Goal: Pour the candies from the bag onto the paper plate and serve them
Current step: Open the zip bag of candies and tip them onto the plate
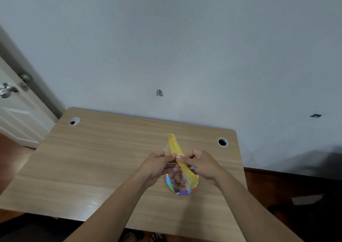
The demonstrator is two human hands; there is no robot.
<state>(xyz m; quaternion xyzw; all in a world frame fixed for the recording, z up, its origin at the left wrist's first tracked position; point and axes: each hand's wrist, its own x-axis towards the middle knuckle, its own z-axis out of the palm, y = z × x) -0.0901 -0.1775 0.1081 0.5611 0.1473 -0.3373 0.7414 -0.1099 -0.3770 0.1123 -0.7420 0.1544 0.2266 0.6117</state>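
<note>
A clear candy bag [180,180] with a yellow top strip is held upright above the wooden table [103,160]. My left hand [157,165] and my right hand [200,165] pinch the yellow strip from either side, near its middle. Dark candies show through the clear lower part of the bag. Under the bag lies a paper plate [182,192] with a multicoloured rim; only its near and left edges show, the rest is hidden by the bag and my hands.
The table stands against a pale wall. Two round cable holes [74,121] [222,142] sit near its far corners. A white door with a metal knob [8,91] is at the left. Dark floor lies to the right.
</note>
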